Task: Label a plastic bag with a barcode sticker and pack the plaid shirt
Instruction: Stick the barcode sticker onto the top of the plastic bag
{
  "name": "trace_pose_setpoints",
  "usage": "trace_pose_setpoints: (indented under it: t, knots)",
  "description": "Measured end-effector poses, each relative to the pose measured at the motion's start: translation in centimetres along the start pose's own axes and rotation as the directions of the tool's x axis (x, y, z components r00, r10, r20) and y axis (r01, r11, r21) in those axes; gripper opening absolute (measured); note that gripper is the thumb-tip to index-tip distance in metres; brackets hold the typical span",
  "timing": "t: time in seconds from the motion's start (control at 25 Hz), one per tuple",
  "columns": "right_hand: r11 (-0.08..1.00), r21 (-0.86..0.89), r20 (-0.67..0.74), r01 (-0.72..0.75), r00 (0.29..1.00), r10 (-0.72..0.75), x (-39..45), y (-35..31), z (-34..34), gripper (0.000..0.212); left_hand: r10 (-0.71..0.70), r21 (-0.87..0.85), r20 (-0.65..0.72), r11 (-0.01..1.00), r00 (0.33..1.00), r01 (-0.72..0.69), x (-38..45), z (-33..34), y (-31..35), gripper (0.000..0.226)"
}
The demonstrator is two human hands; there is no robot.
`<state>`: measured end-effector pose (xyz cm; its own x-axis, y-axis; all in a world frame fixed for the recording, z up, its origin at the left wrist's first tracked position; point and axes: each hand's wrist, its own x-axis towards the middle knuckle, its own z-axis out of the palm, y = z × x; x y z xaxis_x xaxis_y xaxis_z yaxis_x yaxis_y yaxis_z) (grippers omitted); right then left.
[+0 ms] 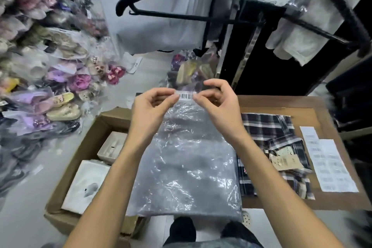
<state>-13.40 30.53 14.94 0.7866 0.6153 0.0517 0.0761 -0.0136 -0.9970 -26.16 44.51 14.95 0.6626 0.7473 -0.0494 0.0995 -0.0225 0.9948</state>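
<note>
Barcode sticker pinched at each end by left hand and right hand, held above the plastic bag; plaid shirt lies beside it. Uneven lowering could likely leave it creased or skewed.

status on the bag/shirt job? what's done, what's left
Done: a barcode sticker is peeled and off the sheet. In hand: left hand and right hand pinch it above the plastic bag's far edge. Left: stick it down, then bag the plaid shirt, lying beside it.
</note>
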Motion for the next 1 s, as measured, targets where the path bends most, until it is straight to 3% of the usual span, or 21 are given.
trace_pose_setpoints:
  t: [0.16, 0.48, 0.72, 0.84, 1.0]
  knots:
    - [0.999, 0.027, 0.001, 0.042, 0.999, -0.042, 1.4, -1.4, 3.7, 0.037, 0.049, -0.014, -0.031, 0.999, 0.998, -0.05, 1.1, -3.1, 1.4, 0.008]
    - [0.997, 0.061, 0.07, 0.052, 0.996, -0.056, 4.3, -1.8, 7.7, 0.034, 0.083, -0.056, -0.073, 0.995, 0.994, -0.087, 3.4, -7.4, 2.8, 0.023]
    - [0.986, -0.048, 0.058, -0.158, 0.985, 0.161, 7.9, 6.0, 11.3, 0.028, -0.123, -0.02, -0.136, 0.992, 0.983, 0.122, 8.7, -7.8, -5.3, 0.029]
    - [0.944, -0.101, 0.03, -0.314, 0.948, 0.318, 9.8, 11.1, 12.6, 0.03, -0.275, 0.003, -0.133, 0.96, 0.952, 0.278, 11.4, -7.2, -11.0, 0.032]
    - [0.878, -0.206, -0.009, -0.432, 0.898, 0.44, 11.4, 15.8, 14.3, 0.033, -0.368, 0.111, -0.159, 0.915, 0.916, 0.387, 13.8, -7.0, -16.3, 0.046]
